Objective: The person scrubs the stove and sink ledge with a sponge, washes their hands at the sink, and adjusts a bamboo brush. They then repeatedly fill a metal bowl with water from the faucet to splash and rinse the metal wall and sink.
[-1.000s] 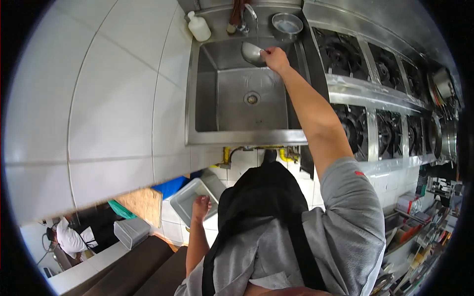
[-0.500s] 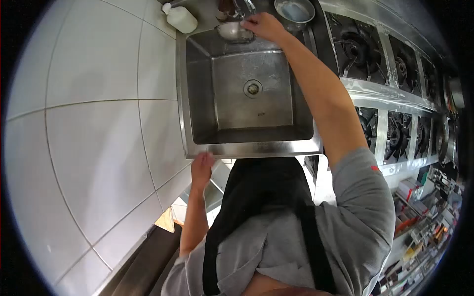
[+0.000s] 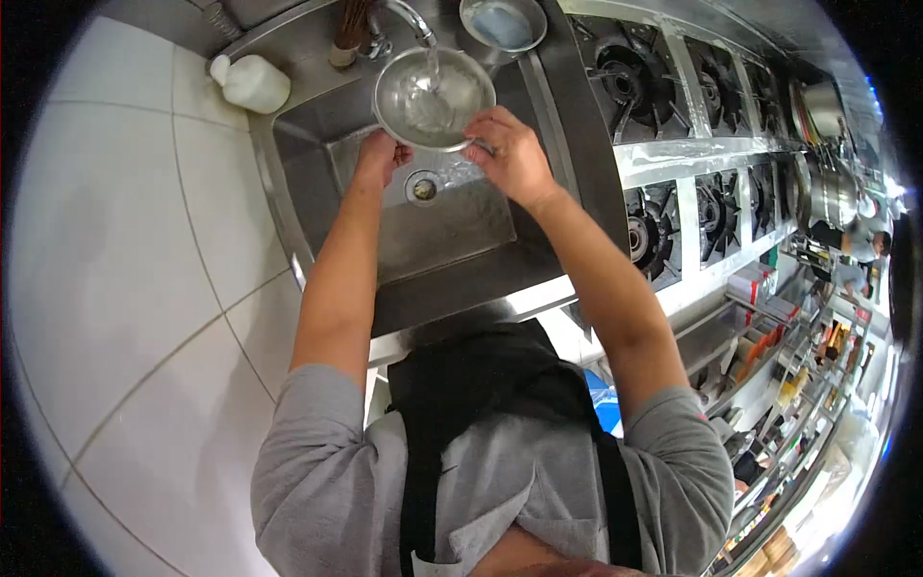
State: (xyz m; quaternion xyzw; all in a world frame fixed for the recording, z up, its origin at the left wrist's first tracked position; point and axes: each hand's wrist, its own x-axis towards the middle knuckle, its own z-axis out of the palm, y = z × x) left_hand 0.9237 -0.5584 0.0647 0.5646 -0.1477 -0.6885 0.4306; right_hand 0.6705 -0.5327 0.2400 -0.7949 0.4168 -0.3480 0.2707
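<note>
A round metal bowl (image 3: 396, 101) is held under the tap (image 3: 411, 21), and water runs from the spout into it. My right hand (image 3: 514, 159) grips the bowl's near right rim, thumb and fingers pinched on the edge. At the near left side of the same bowl, my left hand (image 3: 382, 157) has its fingers curled in against the rim, partly hidden by the bowl. Beneath both hands lies the steel sink (image 3: 442, 240), with its drain (image 3: 423, 188) showing just below the bowl.
On the sink's back ledge are a white plastic bottle (image 3: 255, 85), a bundled brush (image 3: 348, 38) and a second metal bowl (image 3: 529, 37) with something bluish in it. Gas burners (image 3: 625, 87) line the right side. White tiles (image 3: 125, 269) cover the left wall.
Water now pours from the tap into the bowl. My right hand has left the tap area for the rim, and my left hand has come up from the sink's front edge. The view has shifted.
</note>
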